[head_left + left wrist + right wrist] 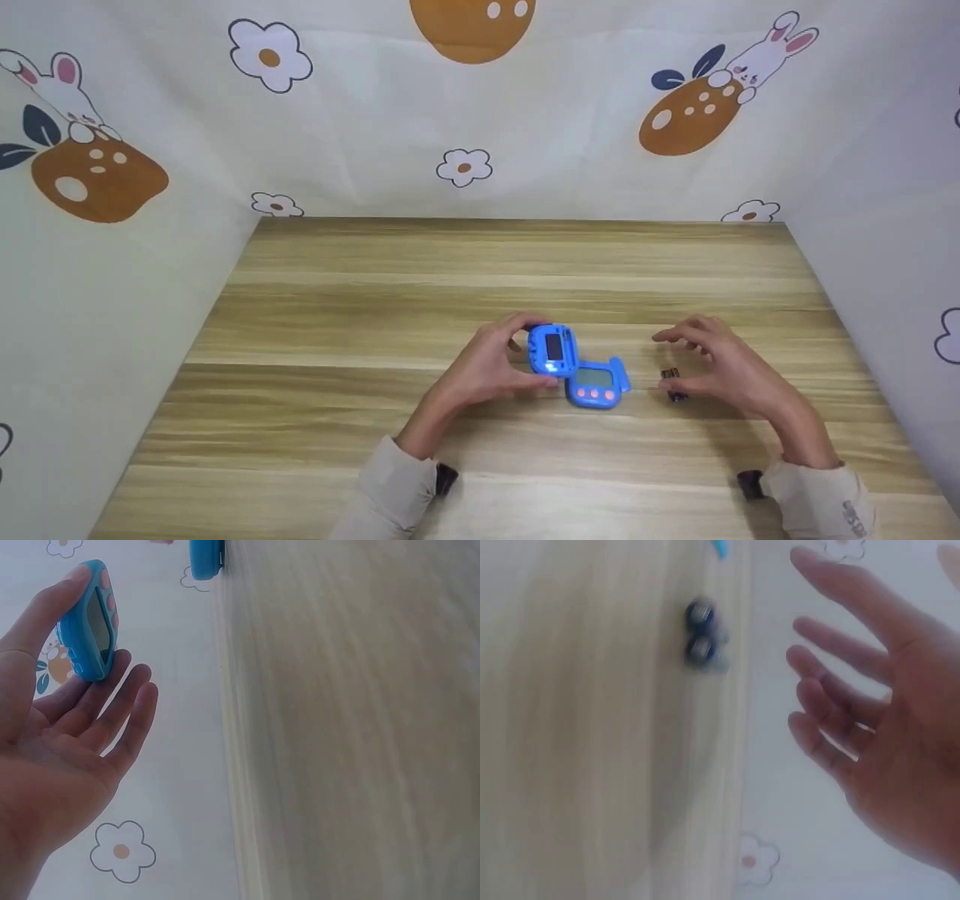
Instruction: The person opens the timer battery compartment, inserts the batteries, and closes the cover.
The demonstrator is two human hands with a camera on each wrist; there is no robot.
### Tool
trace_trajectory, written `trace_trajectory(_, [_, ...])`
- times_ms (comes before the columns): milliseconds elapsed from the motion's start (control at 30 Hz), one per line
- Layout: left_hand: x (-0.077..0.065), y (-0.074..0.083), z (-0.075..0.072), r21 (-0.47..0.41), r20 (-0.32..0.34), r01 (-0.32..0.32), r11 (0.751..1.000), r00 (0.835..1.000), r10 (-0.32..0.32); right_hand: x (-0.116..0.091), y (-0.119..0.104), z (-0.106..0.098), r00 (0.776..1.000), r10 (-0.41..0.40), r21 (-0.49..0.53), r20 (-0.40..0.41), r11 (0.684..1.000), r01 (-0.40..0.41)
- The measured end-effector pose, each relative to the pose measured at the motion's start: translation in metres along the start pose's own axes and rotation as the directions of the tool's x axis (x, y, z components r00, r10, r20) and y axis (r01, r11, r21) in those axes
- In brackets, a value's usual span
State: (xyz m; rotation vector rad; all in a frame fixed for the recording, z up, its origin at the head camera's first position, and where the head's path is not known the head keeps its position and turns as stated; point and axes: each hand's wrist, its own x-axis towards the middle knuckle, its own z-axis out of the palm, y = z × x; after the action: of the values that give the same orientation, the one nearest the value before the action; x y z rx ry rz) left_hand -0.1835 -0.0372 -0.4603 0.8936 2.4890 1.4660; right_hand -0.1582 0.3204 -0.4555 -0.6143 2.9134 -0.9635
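My left hand [487,360] holds a small blue digital timer [553,349] between thumb and fingers, above the table. Its back, with a dark rectangular recess, faces up in the head view; the left wrist view shows its screen and pink buttons [111,601]. Just beyond it lies a second blue timer [594,390], screen up, with three pink buttons. A narrow blue piece [619,373] lies against that timer's right side. My right hand [731,367] hovers, fingers spread and slightly bent, holding nothing. Under its thumb lie small dark batteries [677,394], seen end-on as two rounds [700,631].
The wood-grain table [360,300] is enclosed at the back and sides by a pale curtain [360,150] printed with flowers, rabbits and orange fruit. Dark wrist straps [446,478] show at both sleeve cuffs.
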Motion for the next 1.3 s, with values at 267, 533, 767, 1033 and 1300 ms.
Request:
trace_trajectory(267, [0.0, 0.001, -0.001, 0.001, -0.011, -0.029, 1.0, 1.0, 0.029, -0.012, 0.02, -0.001, 0.993, -0.031, 0.051, 0.113, 0.998, 0.026])
trace_trajectory(533, [0.0, 0.002, -0.001, 0.013, -0.008, 0.0, 1.0, 1.0, 0.001, -0.014, 0.022, 0.0, 0.989, -0.021, 0.057, 0.144, 0.998, 0.013])
trace_trajectory(767, [0.0, 0.001, -0.001, 0.008, -0.005, -0.011, 1.0, 1.0, 0.011, -0.015, 0.021, 0.0, 0.989, -0.027, 0.055, 0.142, 0.998, 0.019])
trace_trajectory(1033, [0.0, 0.001, 0.0, 0.015, -0.002, -0.002, 1.0, 1.0, 0.002, -0.015, 0.022, 0.0, 0.989, -0.036, 0.049, 0.142, 0.998, 0.03])
trace_trajectory(1300, [0.0, 0.001, -0.001, 0.038, -0.005, -0.002, 0.999, 1.0, 0.002, -0.015, 0.023, 0.001, 0.991, -0.062, 0.025, 0.121, 0.998, 0.06])
